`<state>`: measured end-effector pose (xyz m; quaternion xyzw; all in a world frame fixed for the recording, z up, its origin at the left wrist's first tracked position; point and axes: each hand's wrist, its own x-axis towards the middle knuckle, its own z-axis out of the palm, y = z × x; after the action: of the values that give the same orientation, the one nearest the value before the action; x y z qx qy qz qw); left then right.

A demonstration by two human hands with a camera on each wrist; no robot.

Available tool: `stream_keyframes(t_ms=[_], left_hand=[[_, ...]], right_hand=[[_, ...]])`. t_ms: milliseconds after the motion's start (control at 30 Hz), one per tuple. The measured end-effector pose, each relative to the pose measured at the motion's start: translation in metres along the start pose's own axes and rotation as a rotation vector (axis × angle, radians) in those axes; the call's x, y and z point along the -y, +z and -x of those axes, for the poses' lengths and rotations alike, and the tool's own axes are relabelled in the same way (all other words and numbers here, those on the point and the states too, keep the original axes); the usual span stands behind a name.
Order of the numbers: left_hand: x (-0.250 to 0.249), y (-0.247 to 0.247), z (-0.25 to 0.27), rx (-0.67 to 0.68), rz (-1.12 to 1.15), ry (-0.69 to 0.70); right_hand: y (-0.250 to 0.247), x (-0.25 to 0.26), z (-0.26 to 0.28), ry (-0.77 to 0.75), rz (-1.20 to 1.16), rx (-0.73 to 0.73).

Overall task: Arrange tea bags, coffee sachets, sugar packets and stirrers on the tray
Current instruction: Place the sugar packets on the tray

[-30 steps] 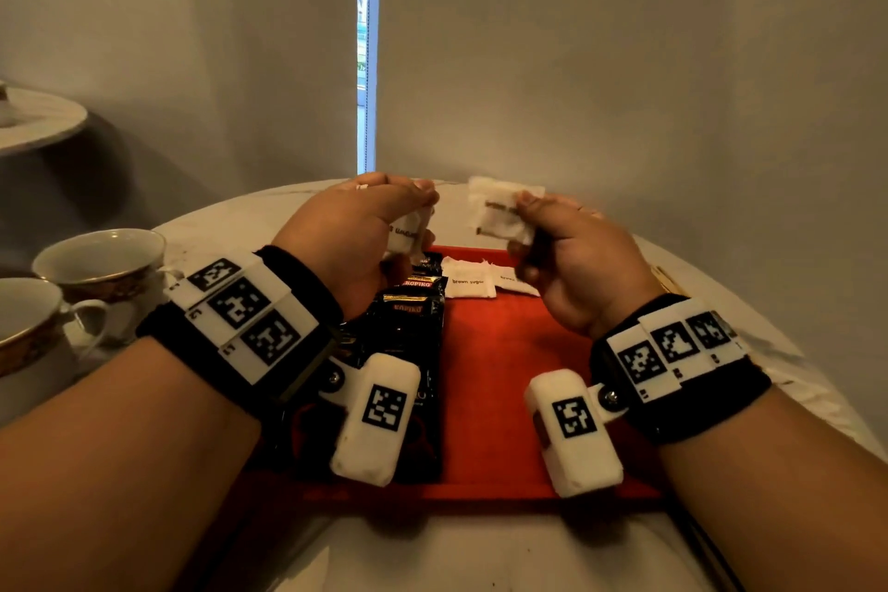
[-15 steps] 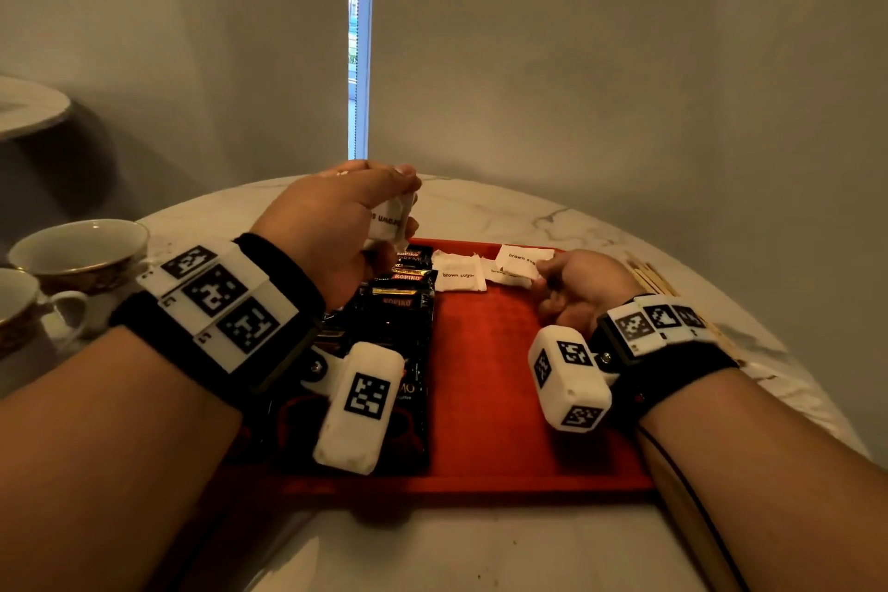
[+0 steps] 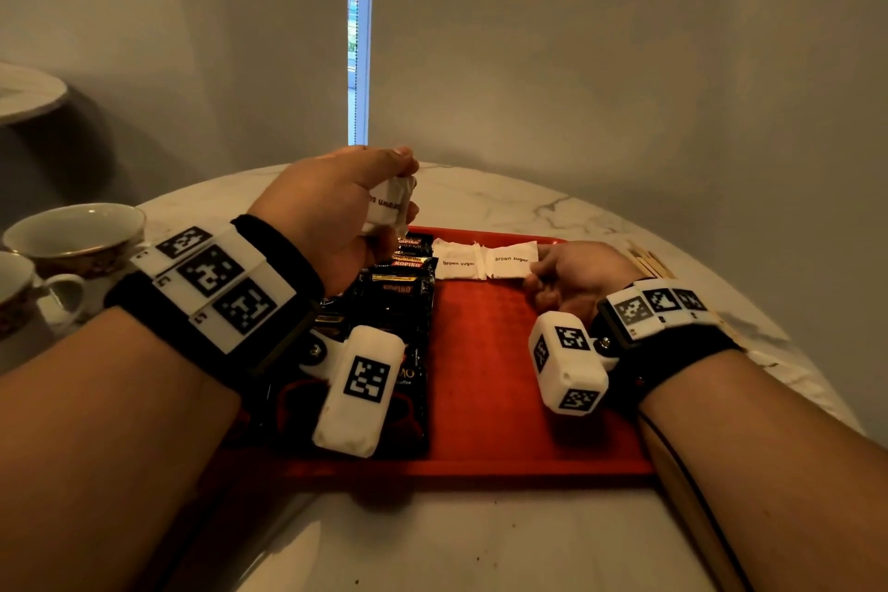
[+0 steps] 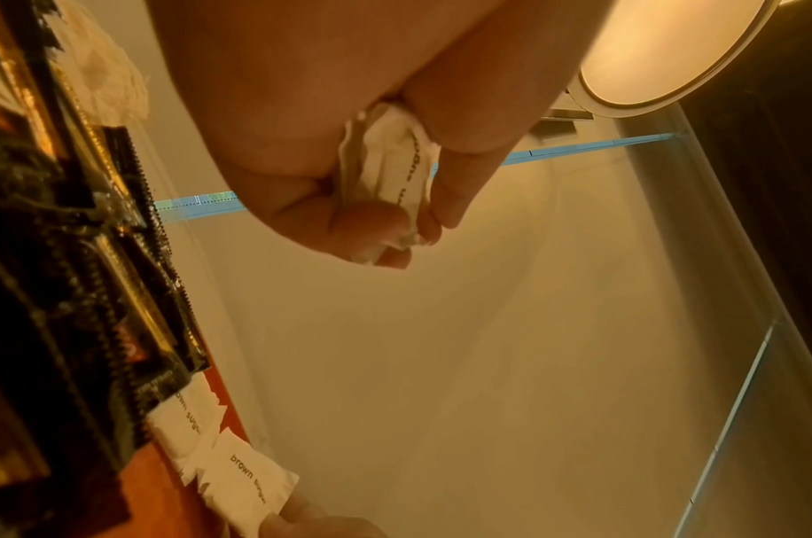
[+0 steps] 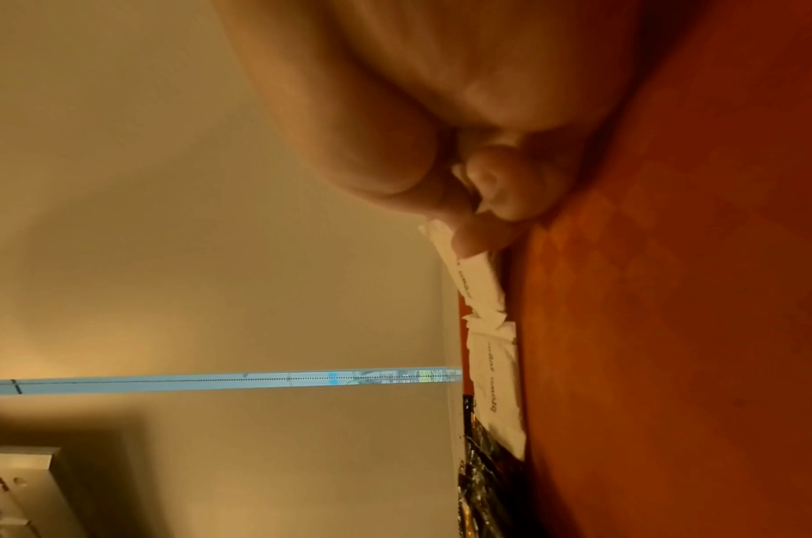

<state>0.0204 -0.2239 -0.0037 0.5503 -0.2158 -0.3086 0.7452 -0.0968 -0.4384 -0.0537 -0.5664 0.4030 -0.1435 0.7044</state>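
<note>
Two white paper brown-sugar packets [image 3: 483, 261] are lying end-to-end along the red plastic tray [image 3: 485, 399]'s far edge; my right hand [image 3: 572, 276] is pinching the right one, my left hand [image 3: 336, 212] gripping spare white sugar packets [image 3: 388, 206].

Tray [image 3: 485, 380] beneath both hands, coffee sachets [image 3: 399, 303] under the left hand [image 3: 331, 207], two sugar packets [image 3: 483, 261] side by side just left of the right hand [image 3: 576, 276], stirrers [image 3: 651, 261] beyond it to the right, cups [image 3: 62, 245] left of the left wrist.

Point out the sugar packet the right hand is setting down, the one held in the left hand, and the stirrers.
right-hand sugar packet [image 3: 511, 259], head view, printed face.
left-hand sugar packet [image 3: 388, 205], head view, printed side.
stirrers [image 3: 649, 258], head view, far ends.
</note>
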Motion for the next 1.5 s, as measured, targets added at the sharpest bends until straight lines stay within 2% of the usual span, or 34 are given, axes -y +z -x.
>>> stream_keyframes(t_ms=[367, 667, 867, 1033, 1300, 1500], left_hand=[[-0.001, 0.002, 0.002, 0.000, -0.007, 0.009], [-0.002, 0.003, 0.004, -0.025, 0.009, -0.019], [-0.004, 0.004, 0.002, -0.050, 0.111, -0.106], [-0.006, 0.004, 0.002, -0.071, 0.185, -0.099], [0.000, 0.004, -0.002, -0.029, 0.165, -0.065], [0.001, 0.003, 0.000, -0.008, 0.067, -0.061]], right_hand=[[0.006, -0.001, 0.000, -0.016, 0.013, -0.053], [0.009, -0.004, 0.003, -0.084, 0.016, -0.104], [0.010, -0.004, 0.005, -0.094, 0.038, -0.167], [0.007, -0.003, 0.004, -0.115, 0.125, -0.244], [0.010, -0.003, 0.007, -0.137, 0.040, -0.256], [0.014, -0.004, 0.010, -0.137, -0.042, -0.152]])
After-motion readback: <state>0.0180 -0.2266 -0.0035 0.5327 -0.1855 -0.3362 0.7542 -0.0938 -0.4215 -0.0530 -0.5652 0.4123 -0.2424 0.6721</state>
